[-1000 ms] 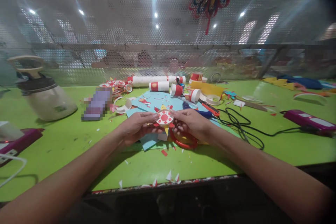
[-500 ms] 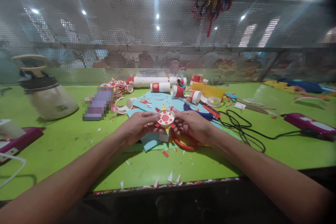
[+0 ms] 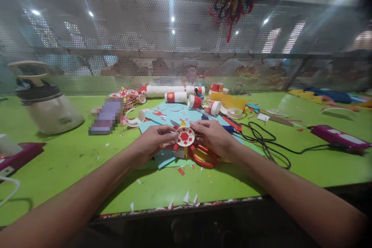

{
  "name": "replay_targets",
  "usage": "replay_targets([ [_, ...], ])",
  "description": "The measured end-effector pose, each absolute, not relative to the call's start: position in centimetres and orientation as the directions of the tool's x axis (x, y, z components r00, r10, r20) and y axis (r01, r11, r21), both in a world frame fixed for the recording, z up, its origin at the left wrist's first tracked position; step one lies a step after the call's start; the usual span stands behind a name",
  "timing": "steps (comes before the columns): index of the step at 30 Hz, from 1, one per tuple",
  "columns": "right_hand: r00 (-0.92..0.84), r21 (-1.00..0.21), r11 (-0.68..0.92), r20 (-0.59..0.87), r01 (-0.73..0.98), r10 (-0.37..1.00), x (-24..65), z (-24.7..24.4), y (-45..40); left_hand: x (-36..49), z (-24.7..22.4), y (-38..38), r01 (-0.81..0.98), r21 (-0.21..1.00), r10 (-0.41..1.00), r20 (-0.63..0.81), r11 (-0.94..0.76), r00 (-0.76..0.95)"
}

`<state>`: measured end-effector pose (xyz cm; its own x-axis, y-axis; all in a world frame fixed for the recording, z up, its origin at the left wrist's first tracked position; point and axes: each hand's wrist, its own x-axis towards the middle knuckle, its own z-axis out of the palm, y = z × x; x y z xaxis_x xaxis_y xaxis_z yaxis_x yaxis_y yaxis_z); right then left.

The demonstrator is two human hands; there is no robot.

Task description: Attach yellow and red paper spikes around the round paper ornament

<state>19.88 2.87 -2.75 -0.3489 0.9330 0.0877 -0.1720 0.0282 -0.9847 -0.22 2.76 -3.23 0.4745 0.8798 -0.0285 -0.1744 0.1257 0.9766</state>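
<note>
Between my two hands is a paper turtle (image 3: 185, 137), a round white disc with red patches, red legs and a yellow head pointing away from me. My left hand (image 3: 157, 138) pinches its left edge between thumb and fingers. On the opposite side, my right hand (image 3: 213, 133) grips the upper right edge. Just below the turtle lie red-handled scissors (image 3: 207, 161), their blades partly hidden behind it. Light blue paper sheets (image 3: 165, 160) spread beneath my hands, and yellow paper shows near the scissors.
Paper cups (image 3: 176, 97) lie behind the hands, beside a pile of patterned paper pieces (image 3: 123, 95). A phone (image 3: 107, 116) and a big jug (image 3: 49, 104) stand left. Rightward are an orange cutter (image 3: 232, 123), a black cable (image 3: 270, 139) and a purple power strip (image 3: 338, 138). Scraps litter the front edge.
The turtle has been tipped so its patterned face turns more toward me, and its yellow tail end is now mostly out of sight. The whole view has shifted slightly.
</note>
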Motion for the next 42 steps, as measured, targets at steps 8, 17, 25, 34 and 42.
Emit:
replay_targets([
  [8, -0.365, -0.961, -0.082, 0.021, -0.263, 0.931, 19.8, -2.3, 2.7, -0.2, -3.2, 2.6, -0.18, 0.974, 0.872, -0.033, 0.138, 0.488],
  [17, -0.391, -0.95, -0.073, 0.054, -0.304, 0.919, 20.2, -2.6, 3.1, -0.2, -3.0, 2.9, -0.19, 0.972, 0.881, -0.029, 0.135, 0.472],
  [25, -0.303, -0.987, 0.017, 0.066, -0.161, 0.951, 19.6, -2.0, 2.5, -0.2, -3.1, 2.9, -0.191, 0.972, 0.895, -0.039, 0.138, 0.444],
  [34, -0.286, -0.995, 0.068, 0.086, -0.071, 0.954, 19.5, -2.1, 2.0, -0.1, -2.9, 2.5, -0.201, 0.969, 0.881, -0.031, 0.141, 0.471],
  [42, -0.349, -0.977, -0.044, 0.032, -0.208, 0.936, 19.7, -2.5, 2.4, -0.1, -3.1, 2.6, -0.195, 0.971, 0.88, -0.03, 0.138, 0.474],
])
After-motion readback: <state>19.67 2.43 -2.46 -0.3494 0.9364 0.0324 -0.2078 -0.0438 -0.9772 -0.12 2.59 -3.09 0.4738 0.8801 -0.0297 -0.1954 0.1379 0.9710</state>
